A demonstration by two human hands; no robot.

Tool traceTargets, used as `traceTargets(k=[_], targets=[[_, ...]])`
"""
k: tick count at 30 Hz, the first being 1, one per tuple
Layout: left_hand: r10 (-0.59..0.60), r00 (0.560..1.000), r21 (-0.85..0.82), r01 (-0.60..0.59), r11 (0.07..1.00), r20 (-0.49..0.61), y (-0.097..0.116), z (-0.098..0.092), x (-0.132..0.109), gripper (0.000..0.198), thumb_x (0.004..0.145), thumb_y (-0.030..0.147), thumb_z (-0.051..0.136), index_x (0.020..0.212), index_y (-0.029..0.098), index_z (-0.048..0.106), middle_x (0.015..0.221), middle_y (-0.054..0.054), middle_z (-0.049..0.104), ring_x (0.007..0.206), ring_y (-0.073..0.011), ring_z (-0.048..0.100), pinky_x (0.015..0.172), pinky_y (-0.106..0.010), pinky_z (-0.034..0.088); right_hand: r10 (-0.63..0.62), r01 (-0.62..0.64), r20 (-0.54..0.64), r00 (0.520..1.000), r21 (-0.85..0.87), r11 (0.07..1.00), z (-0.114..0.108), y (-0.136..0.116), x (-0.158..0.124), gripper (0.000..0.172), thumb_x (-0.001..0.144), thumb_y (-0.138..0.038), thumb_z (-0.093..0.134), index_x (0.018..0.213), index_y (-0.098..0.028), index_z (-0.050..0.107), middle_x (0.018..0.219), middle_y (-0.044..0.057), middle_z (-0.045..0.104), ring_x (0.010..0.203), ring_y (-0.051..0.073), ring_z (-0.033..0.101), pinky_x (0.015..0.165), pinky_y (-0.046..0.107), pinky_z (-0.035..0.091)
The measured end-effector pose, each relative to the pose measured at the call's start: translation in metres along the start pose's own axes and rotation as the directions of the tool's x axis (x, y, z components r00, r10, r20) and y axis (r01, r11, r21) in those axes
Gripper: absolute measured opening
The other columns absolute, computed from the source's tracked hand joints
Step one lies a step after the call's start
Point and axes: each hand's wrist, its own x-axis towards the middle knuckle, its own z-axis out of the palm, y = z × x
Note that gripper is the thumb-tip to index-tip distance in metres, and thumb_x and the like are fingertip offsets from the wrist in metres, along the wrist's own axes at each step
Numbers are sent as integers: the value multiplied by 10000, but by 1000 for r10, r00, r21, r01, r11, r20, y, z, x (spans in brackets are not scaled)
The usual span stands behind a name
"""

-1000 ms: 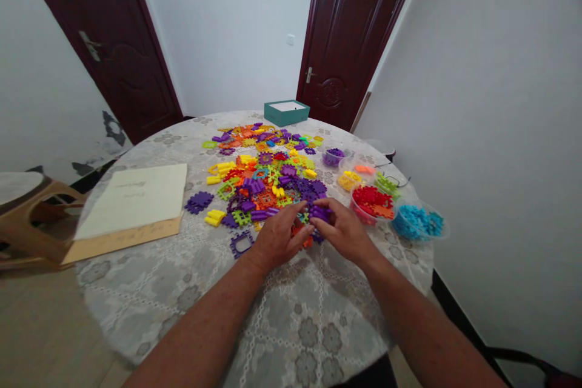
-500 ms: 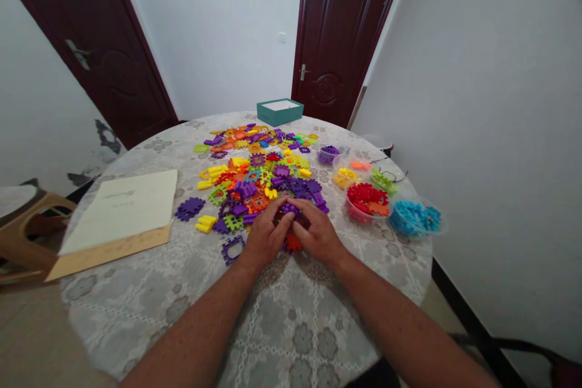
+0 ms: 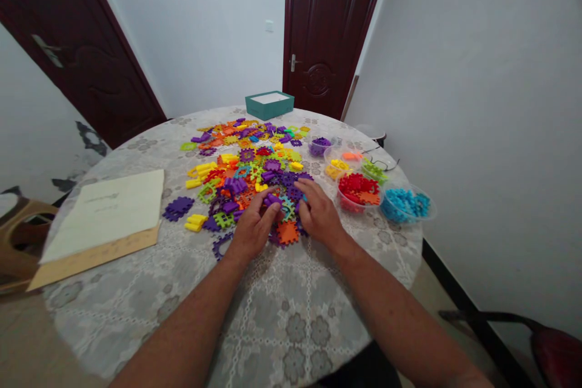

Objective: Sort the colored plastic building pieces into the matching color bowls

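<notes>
My left hand (image 3: 255, 227) pinches a purple plastic building piece (image 3: 273, 199) between thumb and fingers, just above the near edge of a mixed pile. Beside it, my right hand (image 3: 322, 216) reaches over the pile's right side, fingers bent and thumb apart. A speck of blue shows by its fingertips; whether it is touched I cannot tell. Between the hands lie an orange toothed square piece (image 3: 288, 233) and a turquoise piece (image 3: 288, 208). Purple toothed pieces (image 3: 288, 180) lie just beyond.
Right of the pile stand clear bowls of sorted pieces: red (image 3: 357, 206), blue (image 3: 409, 218), yellow (image 3: 336, 171), green (image 3: 374, 177) and purple (image 3: 319, 153). Glasses (image 3: 386, 165) lie behind them. A teal box (image 3: 269, 110) stands at the back, an open paper folder (image 3: 104, 212) at left.
My hands, together around a purple piece before, have moved apart. The left keeps a purple piece; the right has gone to the pile's right side. The view has shifted slightly right.
</notes>
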Motion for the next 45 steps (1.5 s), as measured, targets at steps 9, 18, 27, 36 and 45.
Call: traceTargets(k=[9, 18, 27, 36, 45], targets=[[-122, 991, -179, 131, 975, 59, -1, 1, 3, 579, 937, 505, 633, 1430, 210, 560, 921, -33, 737, 852, -205, 766, 845, -386, 635, 384, -271, 229, 894, -406, 873, -2, 23, 1, 533, 952, -116, 470, 1469, -233, 524, 1471, 121, 521, 1144, 210, 648, 953, 297, 508], [-157, 986, -315, 164, 935, 48, 1, 2, 4, 708, 876, 420, 726, 1491, 203, 449, 944, -15, 677, 753, -161, 725, 720, -341, 638, 298, -285, 56, 953, -166, 944, -6, 27, 4, 241, 932, -197, 553, 1124, -163, 695, 1090, 126, 660, 1053, 245, 624, 955, 334, 469], [-166, 985, -343, 175, 923, 55, -4, 0, 7, 555, 828, 423, 776, 1306, 177, 637, 906, -21, 715, 726, -163, 698, 717, -340, 623, 271, -351, 226, 936, 667, 657, -2, -1, 1, 357, 902, -388, 616, 1221, -227, 634, 824, -16, 635, 634, 140, 568, 587, 259, 472], [-173, 979, -333, 198, 922, 105, -5, 1, 7, 609, 806, 407, 788, 1354, 183, 641, 854, -10, 714, 713, -166, 680, 702, -325, 603, 303, -437, 320, 897, 738, 514, 5, -5, -1, 268, 830, -407, 708, 989, -226, 591, 742, -39, 627, 594, 133, 581, 577, 260, 507], [-162, 963, -143, 196, 970, 216, -1, -4, 4, 581, 922, 470, 643, 1428, 190, 600, 869, -18, 731, 736, -187, 700, 756, -344, 588, 266, -440, 350, 898, 721, 536, 9, -4, -2, 484, 845, -320, 652, 1310, -265, 533, 1076, 10, 637, 608, 107, 622, 562, 274, 551]])
